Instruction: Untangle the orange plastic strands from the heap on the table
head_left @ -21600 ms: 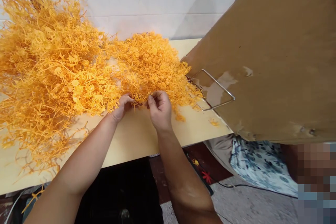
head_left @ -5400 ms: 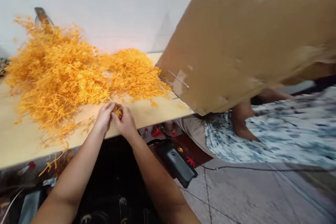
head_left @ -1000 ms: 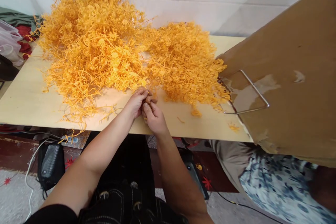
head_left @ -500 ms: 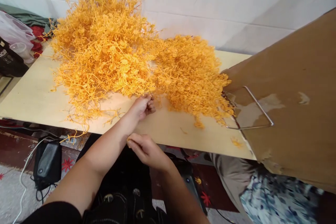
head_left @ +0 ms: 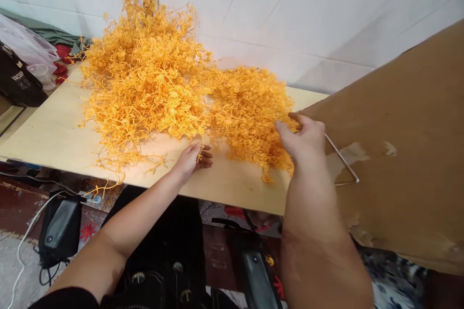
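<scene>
Orange sprigs point(head_left: 145, 82): right hand point(head_left: 304, 137) had swung up from below the desk point(head_left: 47, 135), open, onto the smaller heap point(head_left: 250, 111); left hand point(head_left: 190, 158) stayed, pinching a sprig point(head_left: 199, 152).

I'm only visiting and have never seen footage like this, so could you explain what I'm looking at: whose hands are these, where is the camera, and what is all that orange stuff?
No machine here: a person wears a camera on the head, looking down at their own two bare hands. The left hand rests at the near edge of a big heap of orange plastic sprigs, with a strand between its fingers. The right hand reaches into the smaller orange pile beside it, fingers spread. Both piles lie on a pale wooden board. To the right leans a brown cardboard sheet with a wire handle. White tiles form the wall behind.
</scene>
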`<act>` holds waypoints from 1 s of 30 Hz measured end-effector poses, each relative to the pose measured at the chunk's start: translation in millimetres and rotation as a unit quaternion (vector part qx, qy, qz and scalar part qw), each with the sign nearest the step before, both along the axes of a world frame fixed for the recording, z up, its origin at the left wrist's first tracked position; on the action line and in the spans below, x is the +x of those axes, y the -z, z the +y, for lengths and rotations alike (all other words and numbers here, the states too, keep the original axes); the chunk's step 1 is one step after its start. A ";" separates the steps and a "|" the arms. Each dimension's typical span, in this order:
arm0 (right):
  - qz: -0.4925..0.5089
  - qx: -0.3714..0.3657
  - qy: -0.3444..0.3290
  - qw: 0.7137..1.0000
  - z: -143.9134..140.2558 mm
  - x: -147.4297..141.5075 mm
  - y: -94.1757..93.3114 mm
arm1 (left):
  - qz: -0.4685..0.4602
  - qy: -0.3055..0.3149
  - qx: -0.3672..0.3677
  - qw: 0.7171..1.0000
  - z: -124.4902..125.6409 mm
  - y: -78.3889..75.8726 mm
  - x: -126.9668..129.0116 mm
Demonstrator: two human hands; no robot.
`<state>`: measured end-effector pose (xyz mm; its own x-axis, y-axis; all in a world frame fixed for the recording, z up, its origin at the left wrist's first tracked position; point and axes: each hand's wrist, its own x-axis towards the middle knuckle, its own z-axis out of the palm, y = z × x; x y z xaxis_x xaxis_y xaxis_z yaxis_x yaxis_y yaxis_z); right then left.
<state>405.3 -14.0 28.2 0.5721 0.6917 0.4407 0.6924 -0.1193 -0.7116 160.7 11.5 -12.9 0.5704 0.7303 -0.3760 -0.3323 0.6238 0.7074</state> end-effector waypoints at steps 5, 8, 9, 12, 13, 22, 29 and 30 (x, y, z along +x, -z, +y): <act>-0.188 -0.016 0.006 0.982 4.8 -43.0 11.9 | 0.018 -0.028 0.058 0.998 -5.8 0.7 -46.9; -0.247 -0.019 -0.041 0.968 12.5 -74.9 13.9 | 0.046 -0.033 0.100 0.993 2.7 0.4 -79.4; -0.261 -0.024 -0.043 0.964 16.6 -82.1 14.0 | 0.055 -0.041 0.109 0.992 8.3 0.0 -88.9; -0.275 -0.054 -0.029 0.959 29.9 -92.6 15.4 | 0.065 -0.077 0.109 0.989 31.6 -2.7 -109.6; -0.273 -0.066 -0.020 0.959 33.4 -93.5 16.8 | 0.067 -0.093 0.105 0.988 40.9 -4.2 -113.9; -0.269 -0.026 -0.001 0.963 20.8 -101.8 31.2 | 0.209 -0.179 0.066 0.959 132.9 -12.8 -127.3; -0.181 -0.027 -0.109 0.977 16.8 -140.1 43.5 | 0.231 -0.307 0.089 0.919 162.8 -7.1 -115.9; -0.148 -0.033 -0.120 0.981 17.7 -144.9 47.5 | 0.228 -0.311 0.092 0.918 158.7 -7.2 -115.5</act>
<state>260.4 3.6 -19.3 0.2427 0.8241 0.5118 0.8810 0.0336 -0.4719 45.2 170.3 -5.7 -0.1647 0.9366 -0.3092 -0.2271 0.2690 0.9360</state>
